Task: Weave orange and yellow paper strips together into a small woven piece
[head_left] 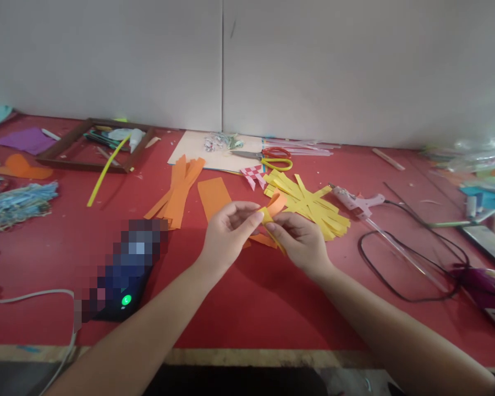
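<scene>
My left hand (231, 228) pinches a yellow paper strip (267, 215) between thumb and fingers, above the middle of the red table. My right hand (301, 239) grips the same yellow strip lower down, where its tail hangs below the thumb. An orange paper strip (277, 203) curls up from between the two hands, looped with the yellow one. Behind my right hand lies a fanned pile of yellow paper strips (309, 201). Crossed orange strips (181, 187) and an orange paper piece (214, 195) lie beyond my left hand. Parts of the strips are hidden by my fingers.
A pink glue gun (357, 203) with a looped black cord lies at right. Scissors (277, 159) and a pink woven paper fish (253, 176) are at the back. A phone (119, 300) lies near my left forearm. A brown frame (66, 159) stands at back left.
</scene>
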A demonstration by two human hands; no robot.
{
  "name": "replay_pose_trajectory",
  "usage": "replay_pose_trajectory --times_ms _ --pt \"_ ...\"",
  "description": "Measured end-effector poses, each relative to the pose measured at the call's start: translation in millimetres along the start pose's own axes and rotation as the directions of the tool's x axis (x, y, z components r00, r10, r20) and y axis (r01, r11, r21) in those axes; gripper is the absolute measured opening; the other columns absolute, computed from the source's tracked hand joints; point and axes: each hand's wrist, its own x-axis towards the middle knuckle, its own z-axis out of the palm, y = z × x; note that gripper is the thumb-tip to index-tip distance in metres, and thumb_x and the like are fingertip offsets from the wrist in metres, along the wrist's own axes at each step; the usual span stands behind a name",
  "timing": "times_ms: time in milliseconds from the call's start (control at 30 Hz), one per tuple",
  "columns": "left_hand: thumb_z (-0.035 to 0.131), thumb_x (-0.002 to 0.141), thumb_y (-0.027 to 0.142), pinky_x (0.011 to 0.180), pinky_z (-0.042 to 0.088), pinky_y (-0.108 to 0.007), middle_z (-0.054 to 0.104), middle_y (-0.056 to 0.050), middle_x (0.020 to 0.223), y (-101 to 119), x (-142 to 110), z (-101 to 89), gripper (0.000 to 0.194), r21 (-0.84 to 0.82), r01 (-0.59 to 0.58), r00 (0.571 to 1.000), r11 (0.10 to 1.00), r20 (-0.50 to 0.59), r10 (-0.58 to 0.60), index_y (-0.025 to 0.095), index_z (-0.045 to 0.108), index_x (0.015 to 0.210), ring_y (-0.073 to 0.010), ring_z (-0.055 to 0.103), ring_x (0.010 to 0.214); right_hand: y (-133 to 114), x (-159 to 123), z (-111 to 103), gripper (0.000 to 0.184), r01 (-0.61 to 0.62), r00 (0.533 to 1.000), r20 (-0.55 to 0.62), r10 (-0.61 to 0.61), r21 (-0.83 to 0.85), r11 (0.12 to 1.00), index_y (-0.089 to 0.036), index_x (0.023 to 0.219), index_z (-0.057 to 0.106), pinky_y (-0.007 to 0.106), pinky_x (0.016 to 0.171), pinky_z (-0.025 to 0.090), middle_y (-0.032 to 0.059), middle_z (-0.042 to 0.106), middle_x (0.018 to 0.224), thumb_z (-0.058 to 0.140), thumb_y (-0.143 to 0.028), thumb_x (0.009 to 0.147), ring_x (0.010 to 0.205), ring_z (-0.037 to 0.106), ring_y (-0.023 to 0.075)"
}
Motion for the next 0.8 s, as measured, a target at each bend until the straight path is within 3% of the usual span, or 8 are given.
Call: replay_pose_trajectory --times_ms 200,400,533,700,800 --pt "0.076 0.078 0.036 0.075 0.061 -0.028 0.072 -0.004 0.09 -0.7 0.3 0.1 0.027 0.019 -0.059 0.998 0.998 -0.033 0.059 0.018 0.068 0.096 -0.016 0.07 0.084 -3.1 -0.6 1.7 0.021 0.009 1.0 -0.024 -0.009 -0.014 1.0 -0.02 0.079 0.067 0.025 0.049 0.049 0.0012 0.069 0.066 0.068 -0.04 0.084 0.054 0.06 0.0124" --pt "0.074 0.08 0.035 0.081 0.061 -0.03 0.072 -0.002 0.092 -6.7 2.5 -3.0 0.034 0.007 -0.068 0.997 0.998 -0.03 0.068 0.022 0.07 0.112 -0.0158 0.07 0.088 -2.9 -1.5 2.8 0.03 -0.084 0.994 -0.072 0.084 0.007 0.996 -0.02 0.104 0.06 0.023 0.041 0.04 -0.0059 0.06 0.053 0.067 -0.042 0.085 0.042 0.047 0.0093" --pt "0.074 0.08 0.037 0.081 0.061 -0.029 0.073 -0.005 0.099 -7.4 2.5 -2.8 0.029 0.001 -0.039 0.999 0.999 -0.034 0.039 0.02 0.072 0.103 -0.016 0.069 0.09 1.6 -3.5 1.6 0.021 0.014 0.998 -0.064 -0.021 -0.108 0.994 -0.02 0.097 0.063 0.024 0.047 0.045 -0.0028 0.064 0.06 0.065 -0.039 0.087 0.048 0.054 0.0103" --pt "0.077 0.077 0.038 0.076 0.06 -0.028 0.072 -0.005 0.092 -6.2 3.9 -3.4 0.029 0.026 -0.055 0.996 0.998 -0.065 0.057 0.018 0.071 0.096 -0.015 0.068 0.083 4.8 -5.0 1.1 0.04 0.147 0.985 -0.066 -0.162 -0.19 0.971 -0.022 0.104 0.064 0.032 0.069 0.057 0.0029 0.071 0.086 0.08 -0.04 0.073 0.075 0.068 0.018" --pt "0.077 0.076 0.039 0.076 0.06 -0.028 0.072 -0.004 0.091 -5.8 5.9 -5.5 0.03 0.019 -0.068 0.994 0.997 -0.081 0.07 0.018 0.071 0.097 -0.015 0.068 0.084 3.2 -4.0 0.5 0.032 0.178 0.975 -0.095 -0.202 -0.211 0.961 -0.023 0.104 0.063 0.033 0.071 0.058 0.0044 0.072 0.091 0.076 -0.035 0.078 0.079 0.068 0.0186"
